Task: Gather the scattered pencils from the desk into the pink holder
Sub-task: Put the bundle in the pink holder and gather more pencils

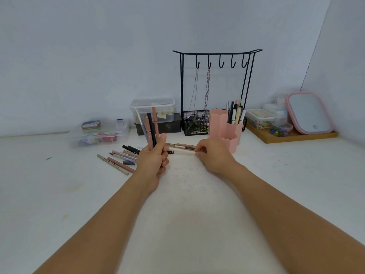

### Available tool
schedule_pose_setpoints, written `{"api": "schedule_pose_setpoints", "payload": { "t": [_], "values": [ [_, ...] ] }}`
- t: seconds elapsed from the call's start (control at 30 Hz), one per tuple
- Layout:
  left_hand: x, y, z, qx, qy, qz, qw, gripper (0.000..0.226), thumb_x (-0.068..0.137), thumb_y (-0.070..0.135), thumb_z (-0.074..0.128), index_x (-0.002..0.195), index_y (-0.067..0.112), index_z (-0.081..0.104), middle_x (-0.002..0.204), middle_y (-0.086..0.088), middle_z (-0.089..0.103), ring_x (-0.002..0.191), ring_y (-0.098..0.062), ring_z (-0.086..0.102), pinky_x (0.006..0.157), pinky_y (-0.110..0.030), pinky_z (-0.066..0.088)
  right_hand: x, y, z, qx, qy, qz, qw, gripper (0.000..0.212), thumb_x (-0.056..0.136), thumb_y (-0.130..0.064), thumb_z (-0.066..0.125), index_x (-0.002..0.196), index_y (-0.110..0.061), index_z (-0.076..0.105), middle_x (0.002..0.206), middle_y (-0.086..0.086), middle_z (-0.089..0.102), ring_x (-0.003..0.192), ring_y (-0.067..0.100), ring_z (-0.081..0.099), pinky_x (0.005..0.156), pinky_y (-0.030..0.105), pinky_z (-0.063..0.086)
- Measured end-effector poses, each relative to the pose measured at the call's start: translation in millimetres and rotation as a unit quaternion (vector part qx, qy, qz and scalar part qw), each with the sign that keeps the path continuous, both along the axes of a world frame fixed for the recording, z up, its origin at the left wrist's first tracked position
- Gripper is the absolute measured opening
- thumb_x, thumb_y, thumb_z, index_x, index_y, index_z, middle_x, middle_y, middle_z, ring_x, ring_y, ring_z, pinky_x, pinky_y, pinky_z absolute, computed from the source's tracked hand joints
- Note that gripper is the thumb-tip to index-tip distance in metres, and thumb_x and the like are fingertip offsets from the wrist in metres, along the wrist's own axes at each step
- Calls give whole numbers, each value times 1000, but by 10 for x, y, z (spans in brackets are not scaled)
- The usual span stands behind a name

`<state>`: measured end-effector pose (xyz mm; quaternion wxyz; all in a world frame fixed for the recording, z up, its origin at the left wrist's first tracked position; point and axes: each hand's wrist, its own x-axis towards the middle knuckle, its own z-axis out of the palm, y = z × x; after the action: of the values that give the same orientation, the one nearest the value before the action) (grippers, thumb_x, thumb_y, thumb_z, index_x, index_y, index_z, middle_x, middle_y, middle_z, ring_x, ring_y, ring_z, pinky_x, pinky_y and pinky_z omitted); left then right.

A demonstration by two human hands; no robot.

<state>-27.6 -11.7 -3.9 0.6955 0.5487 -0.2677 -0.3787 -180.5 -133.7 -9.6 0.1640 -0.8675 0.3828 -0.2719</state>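
Observation:
My left hand [155,158] is closed around a bunch of pencils [151,127] that stand upright out of the fist: pink, black and pale ones. My right hand [212,155] pinches the end of a few pale and pink pencils [181,147] lying level between the two hands, just above the desk. Several more pencils [122,158] lie scattered on the white desk to the left of my left hand. The pink holder [226,131], made of hexagonal tubes, stands just beyond my right hand, and its back tube has several pens in it.
A clear plastic tray [98,131] of small items sits at the back left, with a lidded clear box [152,109] on a dark box behind the pencils. A black wire jewelry stand [215,91] rises behind the holder. At the back right, a wooden tray [292,135] carries containers and a pink-rimmed mirror [309,113].

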Motion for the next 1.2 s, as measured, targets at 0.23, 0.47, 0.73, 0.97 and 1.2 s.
{"api": "schedule_pose_setpoints", "payload": {
  "t": [0.23, 0.47, 0.73, 0.97, 1.2],
  "values": [
    [-14, -7, -15, 1, -7, -2, 1000, 26, 98, 40, 62, 89, 17, 53, 59, 5, 46, 49, -9, 40, 37, -19, 26, -8, 43, 133, 72, -97, -1, 993, 7, 92, -13, 68, 90, -16, 73, 88, -3, 69, 85, 14, 61, 72, 23, 47],
    [-64, 8, 7, 10, -4, -24, 1000, 39, 92, 54, 64, 81, 19, 51, 55, 7, 40, 47, -8, 36, 36, -19, 23, 79, 411, 300, 288, -242, 96, 922, 14, 95, -9, 65, 104, 0, 68, 68, 1, 63, 55, 9, 54, 53, 21, 48],
    [-122, -11, -8, -24, -12, -52, 998, 56, 89, 70, 52, 76, 17, 50, 53, 0, 39, 45, -12, 32, 38, -21, 22, 216, 667, 299, 379, -307, 164, 857, 9, 94, -3, 65, 100, 2, 63, 70, 9, 68, 54, 14, 65, 56, 24, 58],
    [-153, -25, -23, -7, -26, -44, 999, 50, 87, 63, 64, 97, 14, 61, 55, 0, 44, 41, -10, 37, 36, -19, 25, 250, 698, 228, 353, -324, 147, 865, 6, 89, 0, 70, 91, 5, 68, 65, 12, 68, 54, 15, 66, 61, 27, 61],
    [-103, -38, -43, 0, -38, -42, 998, 23, 96, 33, 63, 90, 11, 60, 54, 0, 52, 45, -11, 46, 38, -21, 29, 261, 660, 176, 269, -282, 159, 907, 9, 88, 6, 68, 92, 6, 76, 71, 16, 70, 59, 16, 67, 67, 24, 59]
  ]
}}
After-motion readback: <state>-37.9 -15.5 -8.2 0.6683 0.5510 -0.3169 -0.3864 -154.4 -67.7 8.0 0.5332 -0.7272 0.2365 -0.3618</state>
